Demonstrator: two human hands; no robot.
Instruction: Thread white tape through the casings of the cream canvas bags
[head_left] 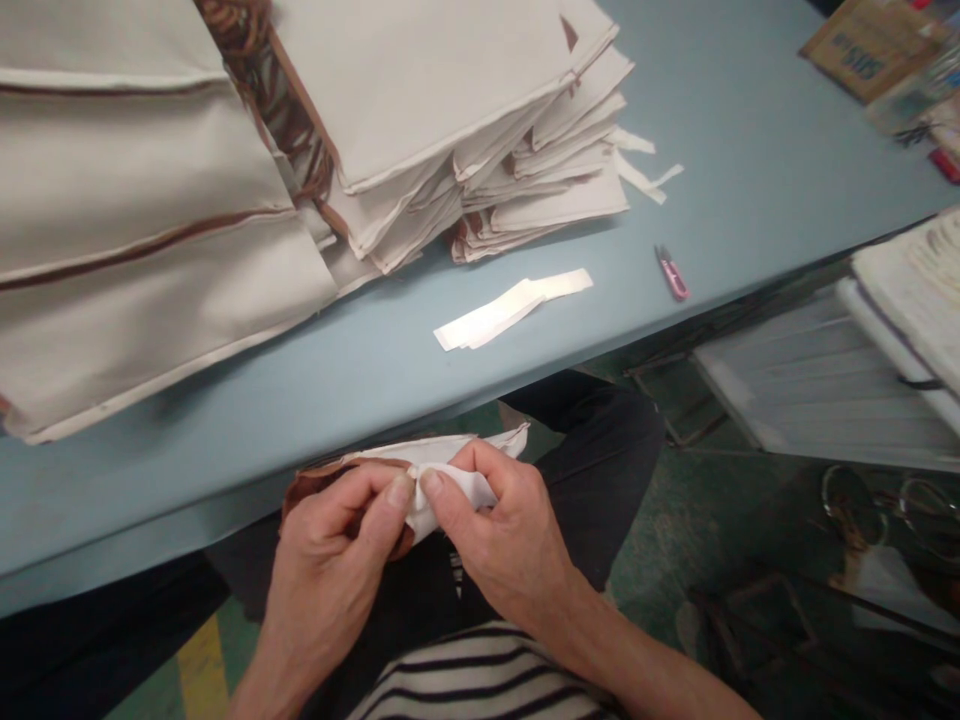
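Over my lap, just below the table edge, both hands pinch a cream fabric piece with brown trim [450, 492]. My left hand [330, 545] is closed on it, thumb and forefinger pressed together at a fold. Close against that, my right hand [506, 520] grips the white cloth, its thumb tip nearly touching the left thumb. The part of the piece behind my fingers is hidden. On the table beyond lie white strips [514, 305] and a pair of pink-handled thread snips [671, 275].
A stack of cream fabric pieces [450, 90] and larger folded ones [142, 180] cover the table's [750, 120] left and back. A cardboard box [870, 50] stands at the far right. Beside the table, a white rack [795, 360] holds a pale stack [915, 290].
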